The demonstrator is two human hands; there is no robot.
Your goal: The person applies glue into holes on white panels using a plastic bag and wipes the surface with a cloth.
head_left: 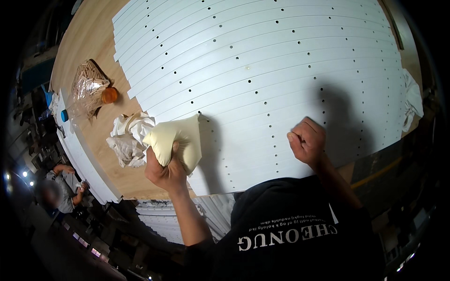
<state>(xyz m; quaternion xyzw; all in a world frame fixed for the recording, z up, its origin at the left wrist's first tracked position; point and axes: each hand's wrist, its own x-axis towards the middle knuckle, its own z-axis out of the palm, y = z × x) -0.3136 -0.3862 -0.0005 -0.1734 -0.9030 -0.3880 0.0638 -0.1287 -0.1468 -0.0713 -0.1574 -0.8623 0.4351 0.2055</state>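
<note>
My left hand (164, 171) is closed around the gathered neck of a plump, cream-coloured soft bag (185, 143). The bag bulges over my fingers and hangs at the left edge of the white boards. These boards (243, 103) lie side by side in long rows, with dark round holes dotted across them. Over their near right part, my right hand (307, 142) is curled into a fist. Whatever it may hold is hidden by the fingers.
Left of the boards, a clear bag of small wooden dowels (89, 77) lies on the wooden tabletop (89, 35), near an orange cap (109, 95). Crumpled white cloths (129, 138) sit beside the cream bag. Another cloth (411, 100) hangs at the right edge. A person (68, 189) works at far left.
</note>
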